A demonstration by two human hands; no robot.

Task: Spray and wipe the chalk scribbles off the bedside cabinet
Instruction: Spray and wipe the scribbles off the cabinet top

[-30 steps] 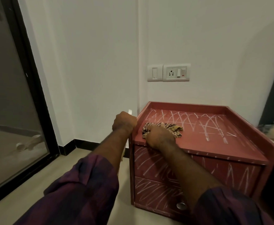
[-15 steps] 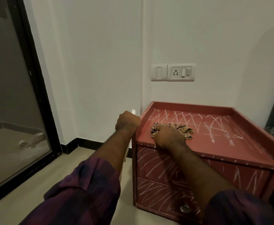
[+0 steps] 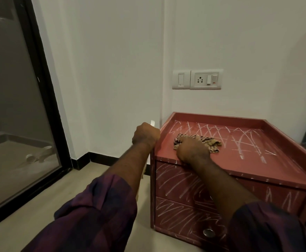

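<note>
**Asker:** What are the hands doing?

**Describer:** The right hand [image 3: 192, 149] rests on top of a red bedside cabinet [image 3: 221, 118], near its front left corner. Its fingers are bunched into a patterned cloth [image 3: 212, 141] and press it onto the wood. The left hand [image 3: 145, 133] hangs just off the cabinet's left side, closed in a fist round a white object [image 3: 152, 123]. Only a white tip shows above the knuckles. It may be the spray bottle, but I cannot tell.

**Asker:** Where is the chalk?

**Describer:** White chalk scribbles [image 3: 244, 140] cross the cabinet top from the cloth toward its right and back rims. The patch at the front left corner, around the cloth, looks clean. More scribbles cover both drawer fronts [image 3: 177, 180] below the top.

**Asker:** How should the wiping be done well?

**Describer:** In my judgement the job is at an early stage.
- **Strokes:** Press evenly and sweep in overlapping strokes from the clean corner toward the right rim.
- **Rim:** Work into the angle under the raised rim, where dust may collect.
- **Cloth:** Turn it to a fresh face once it loads with chalk, or it will likely smear.
- **Spray:** Wet dry marks first, aiming down at the cabinet and away from the wall socket [image 3: 205, 79] above its back rim.
- **Order:** Leave the drawer fronts until last.
</note>
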